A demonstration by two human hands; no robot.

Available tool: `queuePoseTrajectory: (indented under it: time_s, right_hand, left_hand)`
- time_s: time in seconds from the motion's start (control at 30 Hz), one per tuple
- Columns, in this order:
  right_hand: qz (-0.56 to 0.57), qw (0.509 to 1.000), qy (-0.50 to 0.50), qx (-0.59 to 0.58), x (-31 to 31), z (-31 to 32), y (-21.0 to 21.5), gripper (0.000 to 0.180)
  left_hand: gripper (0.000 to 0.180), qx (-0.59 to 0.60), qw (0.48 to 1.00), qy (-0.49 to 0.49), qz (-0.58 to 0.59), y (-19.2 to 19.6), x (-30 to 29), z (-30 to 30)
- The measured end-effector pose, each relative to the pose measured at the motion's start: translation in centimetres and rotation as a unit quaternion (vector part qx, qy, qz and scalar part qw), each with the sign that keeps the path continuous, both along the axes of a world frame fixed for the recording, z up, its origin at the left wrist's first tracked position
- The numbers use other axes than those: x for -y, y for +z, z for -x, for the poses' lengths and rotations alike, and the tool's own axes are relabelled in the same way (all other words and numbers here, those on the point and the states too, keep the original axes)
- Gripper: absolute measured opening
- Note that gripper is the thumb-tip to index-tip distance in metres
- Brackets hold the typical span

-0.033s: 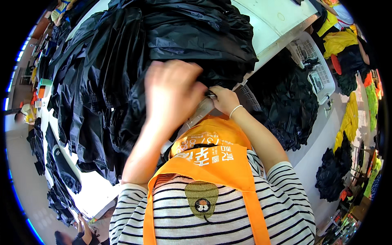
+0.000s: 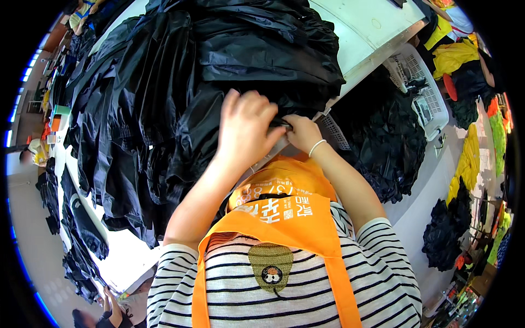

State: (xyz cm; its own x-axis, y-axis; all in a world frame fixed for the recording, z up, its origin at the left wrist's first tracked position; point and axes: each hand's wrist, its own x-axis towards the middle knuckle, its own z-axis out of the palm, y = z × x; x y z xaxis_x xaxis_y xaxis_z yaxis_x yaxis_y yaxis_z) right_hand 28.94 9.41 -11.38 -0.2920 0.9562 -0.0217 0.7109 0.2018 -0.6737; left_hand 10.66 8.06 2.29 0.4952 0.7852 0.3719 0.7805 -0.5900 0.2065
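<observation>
Black garment pile covers most of the white tabletop, heaped & creased, shiny thin fabric, draping over the near edge toward the person. Both hands meet at the pile's near edge, approx frame center. Left hand on top, back of hand up, fingers curled into the black fabric, gripping a fold. Right hand just beside it, touching, fingers pinched narrow on the same fabric edge; white bracelet on the wrist. What exactly sits btw the fingertips is hidden by the left hand, can't tell beyond dark cloth.

Person wears orange apron over a black/white striped shirt. White plastic basket to the right, off the tabletop corner, some dark items in it. Another heap of black clothes lower right of the tabletop, beside the basket. More black pieces hang along the tabletop's left side. Yellow garments far right, well apart from the hands. Another person's hand at the bottom-left edge, not involved.
</observation>
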Motion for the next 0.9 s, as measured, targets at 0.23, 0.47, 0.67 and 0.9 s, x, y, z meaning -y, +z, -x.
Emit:
queuePoseTrajectory:
  time_s: [0.23,0.47,0.67,0.9]
  right_hand:
    - [0.072,0.957,-0.1,-0.263,-6.3,-3.0,4.7,0.026]
    - [0.32,0.854,-0.128,-0.39,-5.3,-0.6,11.3,0.01]
    - [0.382,0.786,-0.074,-0.48,-4.5,-0.4,10.6,0.012]
    - [0.189,0.92,0.044,-0.342,-4.5,-2.4,7.8,0.029]
  left_hand:
    - [0.013,-0.335,0.924,0.068,0.173,-13.1,1.3,11.2]
    - [0.035,0.218,0.949,0.072,0.217,-8.4,-0.6,4.1]
    - [0.063,0.349,0.855,0.161,0.349,-5.6,-0.1,-2.0]
    - [0.03,0.543,0.78,0.147,0.275,-9.9,-0.1,0.3]
